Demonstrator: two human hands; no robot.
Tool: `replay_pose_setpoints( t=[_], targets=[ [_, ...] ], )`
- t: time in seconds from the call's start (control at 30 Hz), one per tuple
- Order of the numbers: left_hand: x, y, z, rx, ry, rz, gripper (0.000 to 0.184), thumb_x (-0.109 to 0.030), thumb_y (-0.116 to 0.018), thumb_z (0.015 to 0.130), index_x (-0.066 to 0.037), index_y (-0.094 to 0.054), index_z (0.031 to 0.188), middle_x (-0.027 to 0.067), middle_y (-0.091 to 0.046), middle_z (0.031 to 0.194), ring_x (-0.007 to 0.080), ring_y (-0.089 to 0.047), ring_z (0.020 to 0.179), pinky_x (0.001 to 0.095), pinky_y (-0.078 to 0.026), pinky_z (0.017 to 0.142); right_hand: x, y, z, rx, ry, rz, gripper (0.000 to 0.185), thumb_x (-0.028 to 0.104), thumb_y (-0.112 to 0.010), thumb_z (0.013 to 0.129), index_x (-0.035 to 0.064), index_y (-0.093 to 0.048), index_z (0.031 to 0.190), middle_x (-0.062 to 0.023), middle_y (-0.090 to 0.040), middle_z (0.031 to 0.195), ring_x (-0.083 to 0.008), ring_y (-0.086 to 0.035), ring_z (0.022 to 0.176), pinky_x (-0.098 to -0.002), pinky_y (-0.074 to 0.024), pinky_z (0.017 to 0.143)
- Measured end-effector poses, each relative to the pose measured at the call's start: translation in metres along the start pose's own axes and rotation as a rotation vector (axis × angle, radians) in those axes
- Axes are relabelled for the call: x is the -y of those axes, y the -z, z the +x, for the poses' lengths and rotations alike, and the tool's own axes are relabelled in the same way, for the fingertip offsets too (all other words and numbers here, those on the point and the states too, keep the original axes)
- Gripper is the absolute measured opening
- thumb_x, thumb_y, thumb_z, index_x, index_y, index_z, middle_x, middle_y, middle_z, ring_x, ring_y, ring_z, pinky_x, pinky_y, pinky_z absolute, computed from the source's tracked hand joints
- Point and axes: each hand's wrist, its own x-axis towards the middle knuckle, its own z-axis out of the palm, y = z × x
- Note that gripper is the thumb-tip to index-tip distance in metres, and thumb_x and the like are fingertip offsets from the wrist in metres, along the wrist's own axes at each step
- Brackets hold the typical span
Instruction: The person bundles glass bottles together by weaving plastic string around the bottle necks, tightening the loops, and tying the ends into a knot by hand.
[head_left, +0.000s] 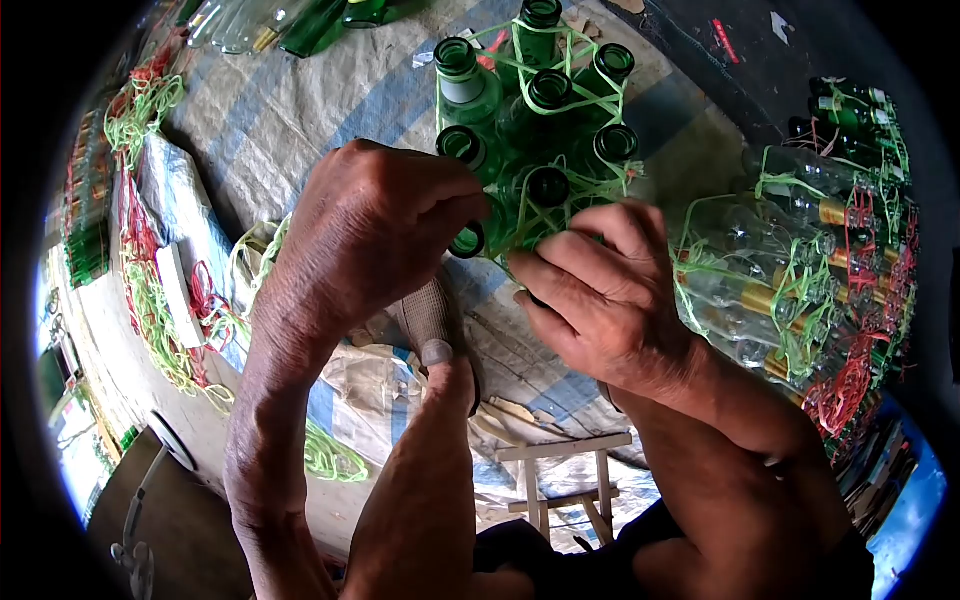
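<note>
- Our left hand (370,230) is curling narrowly beside the bundle's near-left necks; we cannot tell what it is gripping.
- Our right hand (600,285) is bending its fingers near the green twine (605,183), its hold unclear.
- Our green bottles (550,90) are standing beyond both hands on the sheet (270,110), twine looping their necks.

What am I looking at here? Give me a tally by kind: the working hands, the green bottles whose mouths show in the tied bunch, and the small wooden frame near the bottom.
Hands: 2 (left hand, right hand)
Green bottles with mouths showing in the bunch: 8
Small wooden frame: 1
Total: 11
</note>
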Motion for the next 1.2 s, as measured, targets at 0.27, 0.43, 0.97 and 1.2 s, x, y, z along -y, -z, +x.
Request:
replay_pose_setpoints(
  t=[0.27,0.43,0.97,1.2],
  targets=[
    [0.012,-0.018,-0.015,-0.125,0.173,-0.128,0.009,-0.008,-0.079,0.090,-0.001,-0.076,0.094,0.0082,-0.071,0.071,0.0096,-0.066,0.064,0.0311,-0.051,0.059,-0.001,0.002,0.000,0.014,0.011,0.015,0.041,0.013,-0.087,0.066,0.0105,-0.076,0.105,0.0019,-0.064,0.096,-0.0235,-0.059,0.094,-0.0421,-0.0442,0.087],
    [-0.004,-0.022,-0.025,-0.174,0.502,-0.169,0.018,-0.011,-0.081,0.088,-0.004,-0.072,0.101,0.0036,-0.067,0.068,0.0035,-0.056,0.062,0.0250,-0.044,0.057,-0.003,0.006,-0.001,0.018,0.014,0.066,0.048,0.011,-0.087,0.063,0.0091,-0.074,0.109,-0.0008,-0.063,0.097,-0.0254,-0.059,0.094,-0.0432,-0.0454,0.086],
    [0.013,-0.067,-0.050,-0.417,0.488,-0.794,0.019,-0.019,-0.079,0.099,0.001,-0.078,0.098,-0.0023,-0.070,0.077,0.0036,-0.056,0.071,0.0223,-0.044,0.065,-0.034,0.006,-0.045,-0.027,-0.485,0.196,0.049,0.007,-0.086,0.076,-0.0001,-0.064,0.120,-0.0150,-0.070,0.097,-0.0278,-0.070,0.082,-0.0384,-0.0574,0.071],
    [0.001,-0.075,-0.056,-0.470,0.552,-0.761,0.018,-0.016,-0.080,0.097,0.001,-0.079,0.093,-0.0041,-0.065,0.073,0.0026,-0.052,0.069,0.0211,-0.042,0.063,-0.052,0.009,-0.036,-0.059,-0.236,0.087,0.036,-0.001,-0.074,0.078,-0.0065,-0.064,0.112,-0.0151,-0.069,0.086,-0.0263,-0.066,0.063,-0.0351,-0.0533,0.057]
  ],
)
